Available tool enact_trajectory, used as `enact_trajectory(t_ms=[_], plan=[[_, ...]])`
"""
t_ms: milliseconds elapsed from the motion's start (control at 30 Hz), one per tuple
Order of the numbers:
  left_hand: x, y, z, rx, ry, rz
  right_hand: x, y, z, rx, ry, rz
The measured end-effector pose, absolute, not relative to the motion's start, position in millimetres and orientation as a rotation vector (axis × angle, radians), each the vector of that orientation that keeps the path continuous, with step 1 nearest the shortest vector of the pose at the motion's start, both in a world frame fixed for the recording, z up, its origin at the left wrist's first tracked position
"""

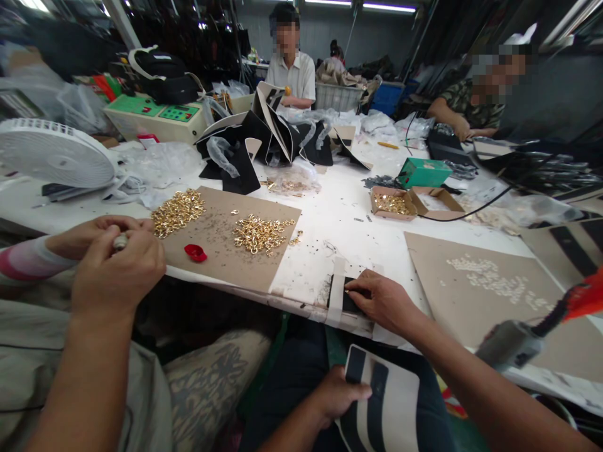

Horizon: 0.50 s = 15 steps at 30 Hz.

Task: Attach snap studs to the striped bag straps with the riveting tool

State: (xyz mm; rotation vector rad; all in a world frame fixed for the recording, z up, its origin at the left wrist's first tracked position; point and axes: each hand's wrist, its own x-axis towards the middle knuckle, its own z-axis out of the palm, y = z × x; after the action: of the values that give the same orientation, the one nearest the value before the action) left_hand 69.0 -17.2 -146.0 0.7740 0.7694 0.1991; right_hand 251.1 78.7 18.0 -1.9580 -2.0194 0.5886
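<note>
My left hand [340, 394] rests over my lap, fingers closed on the edge of a beige piece with black stripes [386, 402]. At the table's near edge my right hand [384, 301] lies on a small black pad [346, 301]. Its fingertips are pinched together at a tiny gold-coloured piece [349, 292] on that pad. A strip of white tape [336, 295] runs down beside the pad.
A co-worker's two hands [115, 263] at my left pinch a small part. Gold fittings lie in piles [259, 233] on brown cardboard [217, 251] beside a red cap [195, 252]. A grey tool [511, 344] hangs at right. A green box [423, 172], a fan [54, 154] and two seated people are farther off.
</note>
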Motion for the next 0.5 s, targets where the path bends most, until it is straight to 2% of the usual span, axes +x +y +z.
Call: enact_trajectory(t_ms=[300, 400, 500], plan=[[78.3, -12.8, -125.0, 0.777, 0.877, 0.187, 250.1, 85.9, 24.5, -2.016, -1.945, 0.715], [21.6, 46.4, -84.9, 0.81, 0.9, 0.336, 250.9, 84.0, 21.8, -1.96, -1.946, 0.738], [-83.9, 130.3, -11.5, 0.799, 0.985, 0.615, 252.4, 81.9, 10.3, -1.943, -1.92, 0.714]])
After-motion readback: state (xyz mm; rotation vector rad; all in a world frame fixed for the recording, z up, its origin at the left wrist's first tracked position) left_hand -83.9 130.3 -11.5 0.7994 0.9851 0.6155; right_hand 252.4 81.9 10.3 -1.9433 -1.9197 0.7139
